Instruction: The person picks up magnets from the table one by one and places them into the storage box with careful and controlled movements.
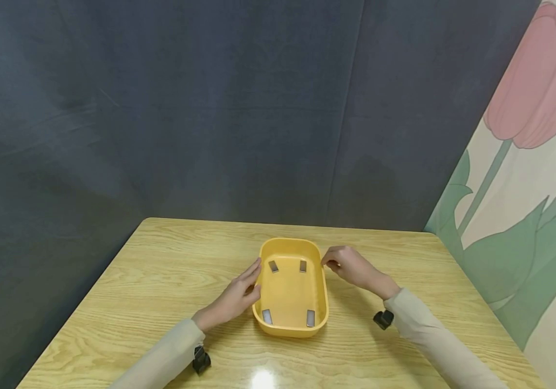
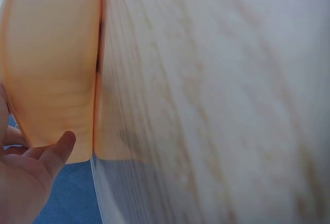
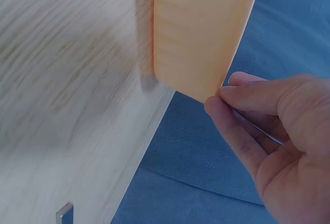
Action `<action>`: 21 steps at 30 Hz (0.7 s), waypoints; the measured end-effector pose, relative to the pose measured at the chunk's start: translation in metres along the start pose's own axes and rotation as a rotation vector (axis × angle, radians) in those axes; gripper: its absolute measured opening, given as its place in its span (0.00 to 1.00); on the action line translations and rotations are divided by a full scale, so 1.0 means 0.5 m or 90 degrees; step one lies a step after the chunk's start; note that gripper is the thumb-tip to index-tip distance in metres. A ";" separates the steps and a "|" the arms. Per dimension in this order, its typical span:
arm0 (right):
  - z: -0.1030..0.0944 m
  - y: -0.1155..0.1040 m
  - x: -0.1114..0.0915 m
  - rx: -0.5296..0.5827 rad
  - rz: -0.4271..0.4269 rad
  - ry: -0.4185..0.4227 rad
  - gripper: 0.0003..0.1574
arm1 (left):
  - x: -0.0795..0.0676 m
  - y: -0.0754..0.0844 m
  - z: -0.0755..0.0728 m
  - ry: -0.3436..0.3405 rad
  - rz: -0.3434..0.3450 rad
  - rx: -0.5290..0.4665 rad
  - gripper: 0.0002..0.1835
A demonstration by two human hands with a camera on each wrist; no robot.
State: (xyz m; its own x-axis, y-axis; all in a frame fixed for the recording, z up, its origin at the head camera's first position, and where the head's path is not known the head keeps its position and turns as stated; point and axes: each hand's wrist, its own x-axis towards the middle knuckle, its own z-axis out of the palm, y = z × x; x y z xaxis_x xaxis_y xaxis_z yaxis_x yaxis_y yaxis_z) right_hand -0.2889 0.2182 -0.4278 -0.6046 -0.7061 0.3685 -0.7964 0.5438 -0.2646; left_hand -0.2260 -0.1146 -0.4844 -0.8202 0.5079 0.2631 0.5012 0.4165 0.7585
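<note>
A yellow plastic tray with rounded corners sits on the wooden table. Several small grey, metal-looking rectangles lie near the corners of its floor. My left hand holds the tray's left side, fingers long and thumb apart; the left wrist view has one digit against the tray's outer wall and others at the rim. On the opposite side, my right hand pinches the right rim near the far corner. Up close, thumb and forefinger meet at the edge of the tray wall.
The wooden table carries the tray. Behind the far edge hangs a dark blue curtain. A wall painted with a tulip borders the right side. A small metallic piece shows low in the right wrist view.
</note>
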 end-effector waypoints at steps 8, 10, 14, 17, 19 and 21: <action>-0.001 0.014 -0.014 -0.004 0.005 -0.003 0.14 | 0.000 -0.001 0.000 0.000 -0.001 0.002 0.30; -0.003 0.017 -0.017 -0.006 0.010 -0.006 0.13 | 0.000 -0.001 -0.001 -0.001 -0.003 0.001 0.30; -0.006 0.024 -0.023 -0.003 0.019 -0.012 0.12 | 0.000 0.000 -0.001 -0.002 -0.003 -0.003 0.30; -0.007 0.031 -0.028 -0.006 0.025 -0.013 0.11 | -0.001 0.000 -0.001 -0.003 -0.003 -0.003 0.30; -0.006 0.039 -0.032 -0.011 0.029 -0.013 0.11 | -0.001 0.000 -0.002 -0.004 -0.003 -0.004 0.30; -0.006 0.045 -0.035 -0.016 0.033 -0.014 0.11 | -0.001 -0.002 -0.002 -0.003 0.000 -0.002 0.30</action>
State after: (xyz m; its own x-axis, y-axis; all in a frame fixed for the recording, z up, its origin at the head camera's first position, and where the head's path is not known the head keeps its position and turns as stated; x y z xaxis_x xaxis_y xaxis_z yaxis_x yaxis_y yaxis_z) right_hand -0.2960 0.2441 -0.4377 -0.6448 -0.6867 0.3355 -0.7641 0.5903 -0.2603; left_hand -0.2264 -0.1160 -0.4848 -0.8191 0.5117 0.2593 0.4997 0.4144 0.7606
